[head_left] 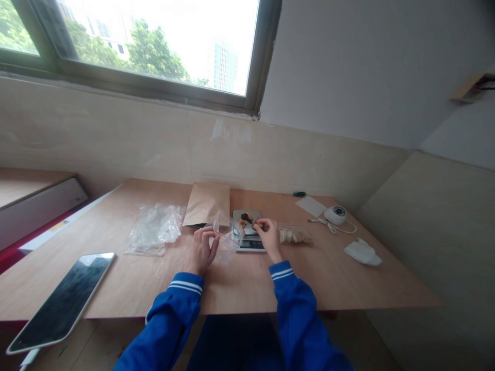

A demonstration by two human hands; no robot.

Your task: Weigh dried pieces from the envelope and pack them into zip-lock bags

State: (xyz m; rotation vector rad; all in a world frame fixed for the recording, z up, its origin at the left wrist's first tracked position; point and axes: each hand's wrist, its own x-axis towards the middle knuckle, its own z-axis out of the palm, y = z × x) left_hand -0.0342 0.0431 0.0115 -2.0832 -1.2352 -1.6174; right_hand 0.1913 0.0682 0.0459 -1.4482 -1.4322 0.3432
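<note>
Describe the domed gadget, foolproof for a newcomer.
On the wooden table below the window, look right of the right hand. The domed gadget sits beside a flat white sheet. Unlike that and the crumpled white item, it has a dark round face and white cable.

Matt brown paper bag (209,202); crinkled glossy clear plastic bags (154,230); smooth wood-look tabletop (359,288); glossy phone screen (64,299).

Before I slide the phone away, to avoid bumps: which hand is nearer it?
Left. The left hand is right of the phone, at a clear bag; the right hand is farther right, at the scale.
</note>
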